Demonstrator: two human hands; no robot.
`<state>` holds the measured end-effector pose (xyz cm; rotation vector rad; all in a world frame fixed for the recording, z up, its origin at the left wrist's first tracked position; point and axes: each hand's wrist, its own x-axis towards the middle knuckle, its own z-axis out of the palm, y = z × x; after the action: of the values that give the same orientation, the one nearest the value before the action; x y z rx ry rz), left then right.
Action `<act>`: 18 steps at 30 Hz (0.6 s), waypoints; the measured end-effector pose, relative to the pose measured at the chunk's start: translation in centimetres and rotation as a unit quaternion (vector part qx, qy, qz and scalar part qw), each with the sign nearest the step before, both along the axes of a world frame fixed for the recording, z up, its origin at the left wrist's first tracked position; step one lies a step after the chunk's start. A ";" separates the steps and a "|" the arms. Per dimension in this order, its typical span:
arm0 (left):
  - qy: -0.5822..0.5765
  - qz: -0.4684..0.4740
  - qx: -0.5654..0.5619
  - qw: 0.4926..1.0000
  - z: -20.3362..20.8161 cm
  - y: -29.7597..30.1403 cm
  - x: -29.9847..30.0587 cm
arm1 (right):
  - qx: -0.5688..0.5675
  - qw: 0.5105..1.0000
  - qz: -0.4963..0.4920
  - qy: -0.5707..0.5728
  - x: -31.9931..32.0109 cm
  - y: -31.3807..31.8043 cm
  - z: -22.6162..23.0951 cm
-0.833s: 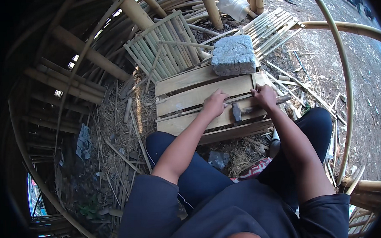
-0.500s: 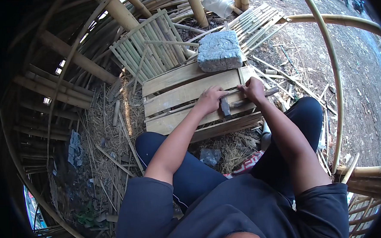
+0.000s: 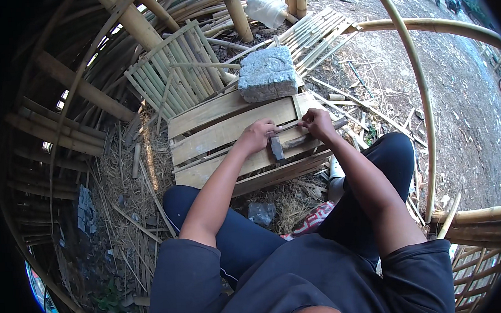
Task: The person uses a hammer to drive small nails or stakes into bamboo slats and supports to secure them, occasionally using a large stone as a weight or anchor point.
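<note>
so the hammer point(image 3: 276, 148) lay on the slatted wooden crate point(image 3: 221, 133), left hand point(image 3: 257, 136) at ten from its head, right hand point(image 3: 318, 125) at two; fingers on both were curled nearly closed, couldn't tell what they'd got, if anything; chunky stone block point(image 3: 267, 76) sat on the crate's one o'clock edge; bamboo slat panel point(image 3: 173, 68) leaned at eleven
</note>
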<state>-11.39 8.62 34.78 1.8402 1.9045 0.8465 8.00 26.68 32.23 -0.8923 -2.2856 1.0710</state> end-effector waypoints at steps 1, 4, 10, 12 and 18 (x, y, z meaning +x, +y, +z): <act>0.007 -0.005 -0.003 1.000 0.1 0.1 -0.1 | -0.022 1.000 0.001 0.015 0.0 0.0 0.0; 0.011 -0.019 -0.016 1.000 0.5 0.3 -0.2 | -0.017 1.000 0.004 -0.013 0.4 0.5 0.0; 0.022 -0.039 -0.008 0.999 0.4 -0.3 -1.0 | -0.024 0.998 0.017 -0.059 -0.4 0.1 0.4; 0.005 -0.036 -0.018 0.999 0.9 -0.3 -0.8 | -0.017 0.998 0.030 -0.053 -0.2 0.3 -0.4; 0.014 -0.020 -0.014 1.000 0.6 0.7 -0.3 | 0.162 0.986 0.008 -0.030 -0.7 -0.5 -2.4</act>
<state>-11.73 9.27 35.36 1.8770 1.8793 0.7810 7.28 26.22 29.81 -0.7818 -2.4275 0.6567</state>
